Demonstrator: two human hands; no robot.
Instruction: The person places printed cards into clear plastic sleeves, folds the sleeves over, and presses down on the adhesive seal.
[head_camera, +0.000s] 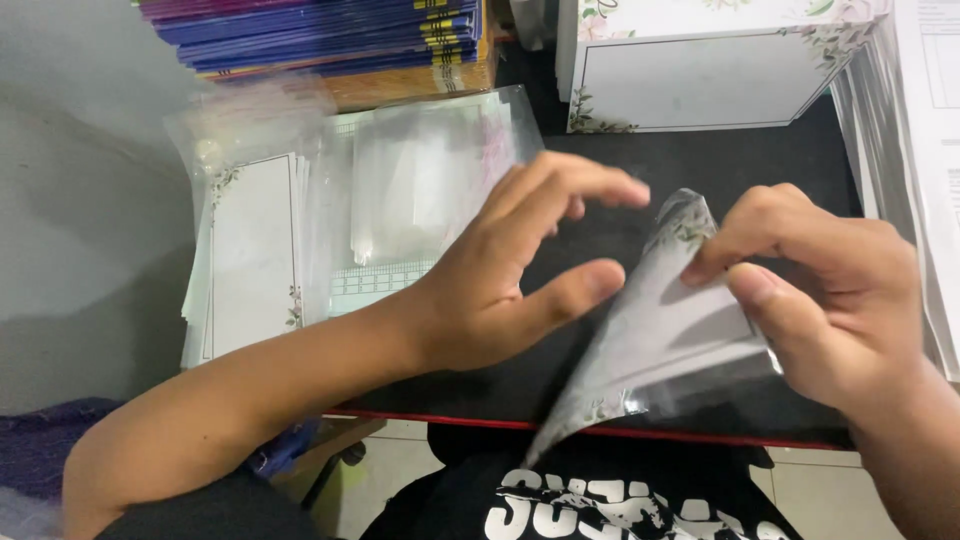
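Note:
My right hand (835, 300) pinches the top corner of a clear plastic sleeve (650, 340) that holds a white card with a floral border. The sleeve tilts upward over the black table (620, 170). My left hand (510, 265) hovers just left of the sleeve with fingers spread and holds nothing; its thumb is close to the sleeve's edge.
A pile of sleeved floral cards (245, 255) and loose clear sleeves (420, 190) lies at the left. A stack of bare floral cards (700, 75) sits at the back, colourful books (330, 35) at the back left, paper sheets (935, 150) at the right.

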